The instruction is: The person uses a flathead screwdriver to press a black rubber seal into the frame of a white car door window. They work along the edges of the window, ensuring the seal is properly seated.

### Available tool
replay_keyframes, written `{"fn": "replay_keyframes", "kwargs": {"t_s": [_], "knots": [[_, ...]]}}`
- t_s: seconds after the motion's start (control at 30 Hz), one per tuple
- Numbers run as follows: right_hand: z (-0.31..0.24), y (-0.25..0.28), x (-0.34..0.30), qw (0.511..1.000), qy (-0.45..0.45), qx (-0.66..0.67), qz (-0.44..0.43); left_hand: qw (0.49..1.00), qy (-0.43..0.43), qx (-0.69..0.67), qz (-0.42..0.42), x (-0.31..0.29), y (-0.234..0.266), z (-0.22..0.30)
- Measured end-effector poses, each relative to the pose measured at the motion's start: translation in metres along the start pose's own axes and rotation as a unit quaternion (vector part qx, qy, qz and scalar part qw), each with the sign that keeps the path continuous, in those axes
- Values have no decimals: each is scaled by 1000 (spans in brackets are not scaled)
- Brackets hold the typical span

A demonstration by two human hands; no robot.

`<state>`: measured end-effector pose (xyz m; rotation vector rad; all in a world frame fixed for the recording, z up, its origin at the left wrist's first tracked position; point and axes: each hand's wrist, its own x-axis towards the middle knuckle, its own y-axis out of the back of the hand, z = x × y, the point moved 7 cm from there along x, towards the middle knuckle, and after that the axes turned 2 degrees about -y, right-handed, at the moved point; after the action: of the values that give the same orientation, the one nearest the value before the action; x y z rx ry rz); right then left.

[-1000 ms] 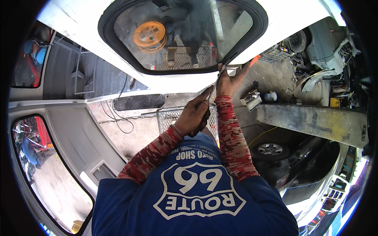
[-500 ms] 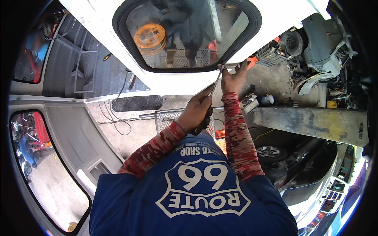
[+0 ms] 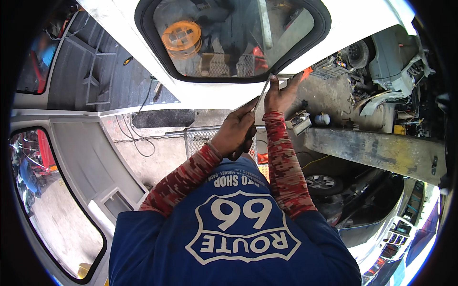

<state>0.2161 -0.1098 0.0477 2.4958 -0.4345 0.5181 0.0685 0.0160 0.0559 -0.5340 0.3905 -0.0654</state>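
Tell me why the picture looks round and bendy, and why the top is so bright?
In the head view, the fisheye lens bends straight edges toward the rim and leaves black corners; the white car panel above the hands is glaringly bright in daylight; the dark-rimmed window glass shows hazy shapes, like an orange reel; the left hand and right hand look sharp.
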Motion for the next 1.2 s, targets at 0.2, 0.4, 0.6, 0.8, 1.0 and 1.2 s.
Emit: {"fn": "replay_keyframes", "kwargs": {"t_s": [0.2, 0.4, 0.6, 0.8, 1.0, 1.2], "knots": [[0, -3, -3, 999, -29, -5, -17, 1000, -4, -3, -6, 1, 3, 2], [-2, -5, -5, 1000, -19, 7, -5, 999, -8, -17, -29, 1, 2, 3], [-3, -5, -7, 1000, -4, -13, -2, 999, 1, -32, -22, 3, -3, 0], [2, -5, -6, 1000, 17, 1, -17, 999, 9, -26, 28, 3, -11, -2], [-5, -3, -5, 999, 39, 5, -23, 998, -26, 10, 49, 9, -17, -3], [2, 6, -15, 960, -226, 163, -29, 995, -41, 89, 26, 11, 1, 2]]}}
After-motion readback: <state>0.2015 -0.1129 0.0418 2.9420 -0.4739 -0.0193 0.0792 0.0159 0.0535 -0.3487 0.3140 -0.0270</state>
